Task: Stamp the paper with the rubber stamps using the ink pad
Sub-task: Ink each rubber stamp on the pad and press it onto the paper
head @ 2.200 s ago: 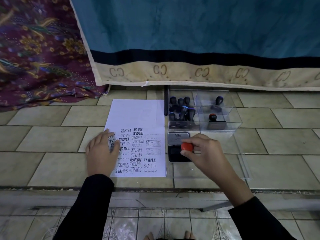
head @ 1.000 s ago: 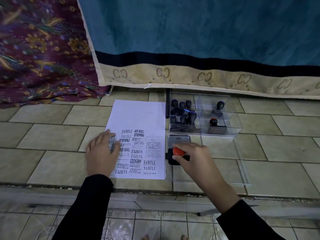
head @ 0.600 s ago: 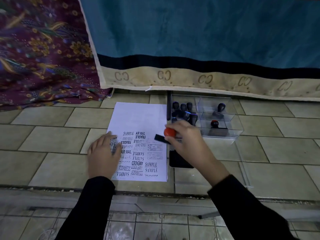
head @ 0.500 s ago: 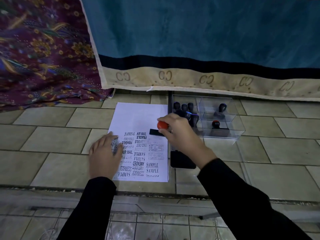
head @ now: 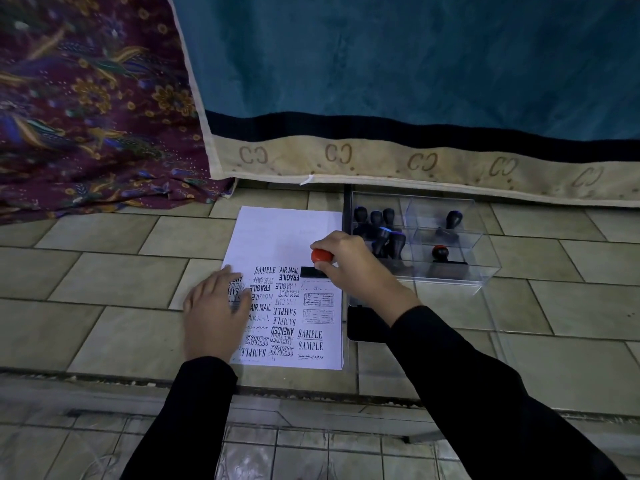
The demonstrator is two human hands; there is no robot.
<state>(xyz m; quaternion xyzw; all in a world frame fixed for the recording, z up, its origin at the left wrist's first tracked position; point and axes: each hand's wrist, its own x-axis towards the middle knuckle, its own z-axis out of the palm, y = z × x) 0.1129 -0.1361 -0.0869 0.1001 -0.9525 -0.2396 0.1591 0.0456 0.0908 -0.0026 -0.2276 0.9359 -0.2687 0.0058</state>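
One stamp (head: 320, 257) in right hand (head: 351, 263), on paper (head: 287, 230)

Plain black long sleeves cover both arms to the wrists: the left sleeve (head: 187, 410) ends at the paper's (head: 287, 233) near edge, the right sleeve (head: 467, 375) off the paper's right side.

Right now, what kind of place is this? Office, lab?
Probably a home, with the work done on the floor rather than a desk: beige tiled floor, a purple floral cloth heaped at left, and a teal blanket draped behind the paper.
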